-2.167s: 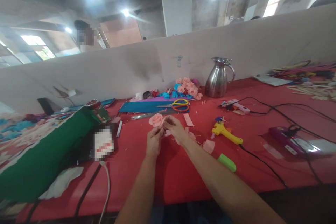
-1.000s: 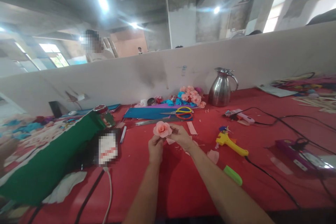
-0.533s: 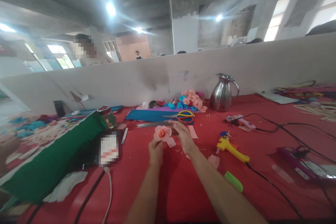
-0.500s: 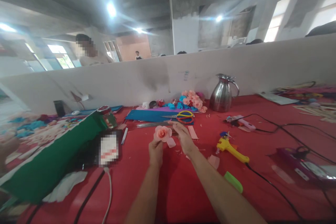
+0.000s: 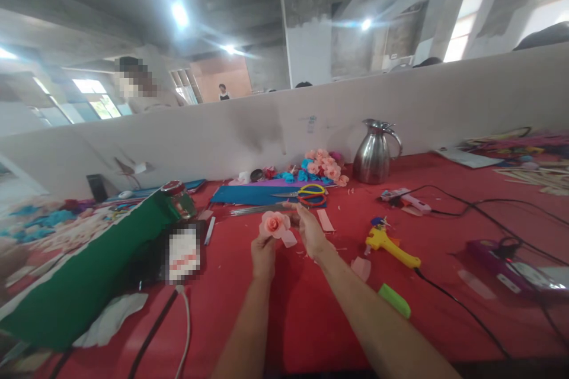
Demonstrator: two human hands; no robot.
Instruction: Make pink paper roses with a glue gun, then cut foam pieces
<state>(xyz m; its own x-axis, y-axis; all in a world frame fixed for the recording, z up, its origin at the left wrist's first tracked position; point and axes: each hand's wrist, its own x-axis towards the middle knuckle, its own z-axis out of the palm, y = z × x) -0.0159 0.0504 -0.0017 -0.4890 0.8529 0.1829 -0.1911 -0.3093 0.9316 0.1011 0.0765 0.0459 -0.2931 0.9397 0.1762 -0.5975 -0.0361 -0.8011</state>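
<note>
A pink paper rose (image 5: 274,224) is held up over the red table (image 5: 231,302), with my left hand (image 5: 264,256) closed round its underside. Just right of it is my right hand (image 5: 312,233), fingers apart and pointing left past the flower; a loose pink petal (image 5: 288,238) hangs between the flower and this hand. Whether the right fingertips touch the petals is too small to tell. Thin wires (image 5: 253,209) lie behind the flower. Scissors (image 5: 306,194) with yellow and red handles rest beyond them on blue paper (image 5: 240,195).
A steel jug (image 5: 372,154) stands at the back beside pink roses (image 5: 326,167). To the right are a yellow glue gun (image 5: 393,249), a green piece (image 5: 395,300), and a purple power strip (image 5: 502,266) with cables. A green partition (image 5: 84,278) and glass jar (image 5: 180,200) are at left.
The view has shifted slightly, so the scene sits a little further left and higher. My left hand still holds the rose, and my right hand remains beside it.
</note>
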